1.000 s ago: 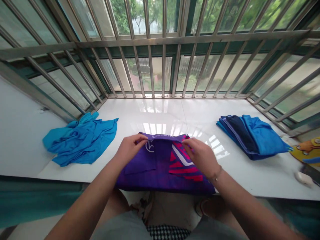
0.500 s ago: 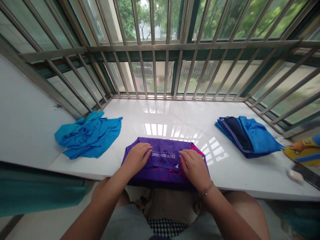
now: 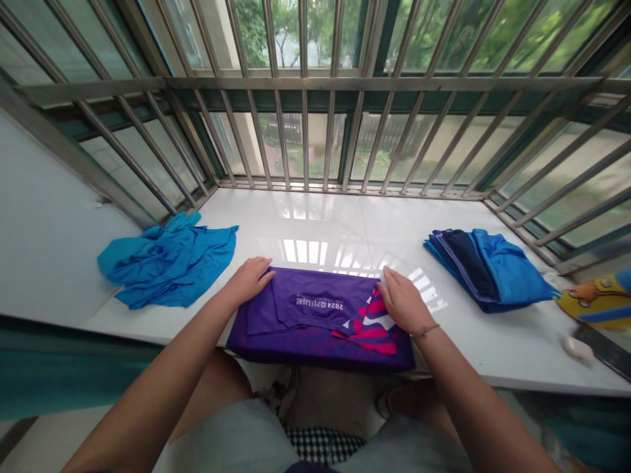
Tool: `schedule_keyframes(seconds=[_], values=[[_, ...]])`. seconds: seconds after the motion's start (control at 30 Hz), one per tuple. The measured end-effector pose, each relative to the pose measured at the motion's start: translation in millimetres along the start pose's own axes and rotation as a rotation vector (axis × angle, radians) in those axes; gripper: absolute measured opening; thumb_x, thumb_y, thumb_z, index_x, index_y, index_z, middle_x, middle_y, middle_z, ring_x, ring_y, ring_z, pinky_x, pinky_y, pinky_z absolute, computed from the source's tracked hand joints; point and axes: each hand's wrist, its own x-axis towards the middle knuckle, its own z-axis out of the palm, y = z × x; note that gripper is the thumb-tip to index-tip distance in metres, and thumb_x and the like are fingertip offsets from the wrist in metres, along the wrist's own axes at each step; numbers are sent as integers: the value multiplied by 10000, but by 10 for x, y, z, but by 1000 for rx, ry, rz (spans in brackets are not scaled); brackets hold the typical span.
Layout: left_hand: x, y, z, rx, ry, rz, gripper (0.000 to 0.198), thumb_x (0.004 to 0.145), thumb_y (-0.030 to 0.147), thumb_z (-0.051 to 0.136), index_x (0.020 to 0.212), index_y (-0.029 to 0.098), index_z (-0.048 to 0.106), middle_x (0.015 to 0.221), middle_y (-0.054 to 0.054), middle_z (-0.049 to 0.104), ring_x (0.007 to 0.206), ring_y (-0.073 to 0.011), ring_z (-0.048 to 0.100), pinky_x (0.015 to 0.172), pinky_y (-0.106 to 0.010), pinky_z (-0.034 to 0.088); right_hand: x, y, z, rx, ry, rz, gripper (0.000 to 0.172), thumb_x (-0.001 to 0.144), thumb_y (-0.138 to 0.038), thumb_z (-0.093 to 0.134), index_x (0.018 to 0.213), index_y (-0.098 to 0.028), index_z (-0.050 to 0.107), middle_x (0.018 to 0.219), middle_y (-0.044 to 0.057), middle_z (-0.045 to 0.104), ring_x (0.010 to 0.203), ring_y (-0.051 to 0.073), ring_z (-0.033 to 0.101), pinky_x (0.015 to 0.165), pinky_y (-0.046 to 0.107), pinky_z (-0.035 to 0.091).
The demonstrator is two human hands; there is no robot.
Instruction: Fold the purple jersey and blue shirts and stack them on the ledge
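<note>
A purple shirt (image 3: 305, 348) lies folded over at the near edge of the white ledge, part of it hanging over the front. White lettering with "2024" shows upside down on its upper layer, and a pink and white patterned part lies at the right. My left hand (image 3: 250, 279) is at the far left corner of the fold, thumb on the cloth and fingers at the edge. At the far right corner, my right hand (image 3: 401, 301) holds the fold in the same way. The undersides of both grips are hidden.
A crumpled blue garment (image 3: 172, 263) lies at the left. Folded blue and dark clothes (image 3: 486, 269) are stacked at the right, near a yellow patterned item (image 3: 591, 302), a small white case (image 3: 578, 349) and a dark flat object (image 3: 611, 351). Metal bars (image 3: 305, 83) line the window behind.
My hands have moved outward and away from me, from the shirt's middle to its far corners. The slanted side parts now lie spread, with more pink pattern showing.
</note>
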Motion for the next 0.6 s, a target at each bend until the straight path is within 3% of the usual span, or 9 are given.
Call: schedule_keyframes(seconds=[0.13,0.23,0.33,0.43,0.6], values=[[340,57,-131,-51,-128,21,315,861,497,770,1044,241,791,1079,-110,803,1051,-309,742,964,-387,569,169,-145,-99,-8,-56,-13,414,1087,-408,527,1394,-181,688,1353,191,717,1224,343,668,990,440,547],[563,94,-223,-61,-325,-41,257,737,485,853,781,253,749,830,-48,782,814,-260,733,767,-328,542,317,-160,-131,30,-163,12,204,1038,-304,624,1136,-194,766,1106,124,780,1073,282,710,878,346,517],[760,113,-357,-117,-453,-18,280,673,491,874,724,264,718,735,-3,751,727,-227,697,673,-299,489,470,-56,-187,78,-202,-18,123,1006,-263,669,999,-200,775,980,67,784,942,216,719,826,291,484],[997,162,-521,-173,-385,63,250,756,491,802,818,265,714,809,3,766,771,-220,694,681,-288,479,674,78,-300,84,-150,9,120,1010,-255,662,1024,-198,767,1003,59,787,943,203,710,827,282,475],[1392,302,-776,-75,-72,61,133,839,351,716,888,231,685,933,-35,770,903,-235,698,823,-308,520,1140,215,-658,43,13,103,173,1040,-253,600,1070,-175,752,1048,108,784,984,243,685,874,337,476]])
